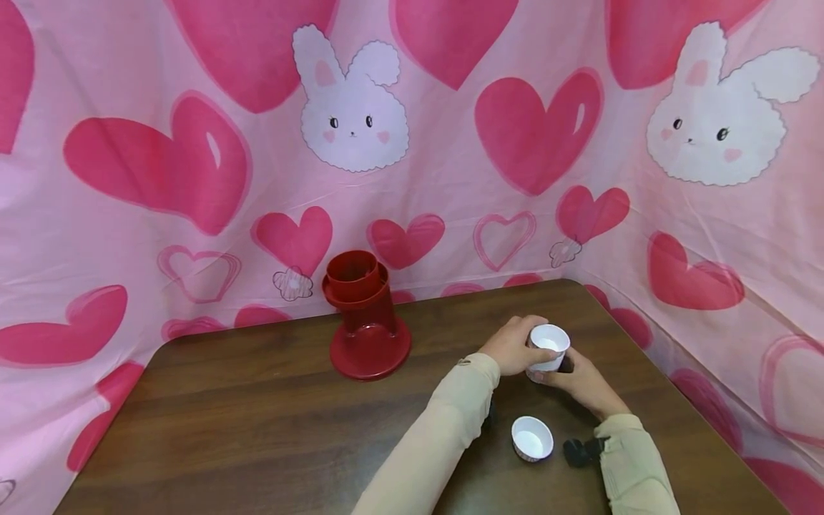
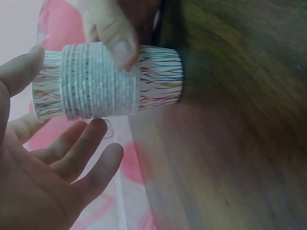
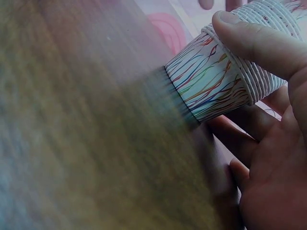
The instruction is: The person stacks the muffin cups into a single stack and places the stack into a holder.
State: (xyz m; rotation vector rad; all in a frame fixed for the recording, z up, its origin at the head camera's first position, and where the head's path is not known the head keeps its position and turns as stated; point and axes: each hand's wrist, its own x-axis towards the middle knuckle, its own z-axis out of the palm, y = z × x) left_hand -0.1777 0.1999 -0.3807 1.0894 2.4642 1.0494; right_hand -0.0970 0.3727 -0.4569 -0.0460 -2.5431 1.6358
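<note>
A stack of nested white paper baking cups point(image 1: 547, 349) stands upright on the table's right side, between both hands. Wavy coloured lines mark its outside, and the stacked rims form a ribbed band in the wrist views. My left hand point(image 1: 513, 349) holds the upper end, its thumb on the patterned wall and fingertips at the rims. Lower down, my right hand point(image 1: 586, 383) grips the stack with its thumb across the rims; some of its fingers are hidden behind the cups. A single baking cup point(image 1: 532, 438) sits upright between the forearms, its white inside showing.
A red stand point(image 1: 370, 350) with a round base and cylindrical holders on top is at the back of the brown wooden table point(image 1: 257, 415). Pink heart-and-rabbit fabric point(image 1: 444, 157) hangs behind and along the right. A small black object point(image 1: 581, 452) shows beside the right sleeve.
</note>
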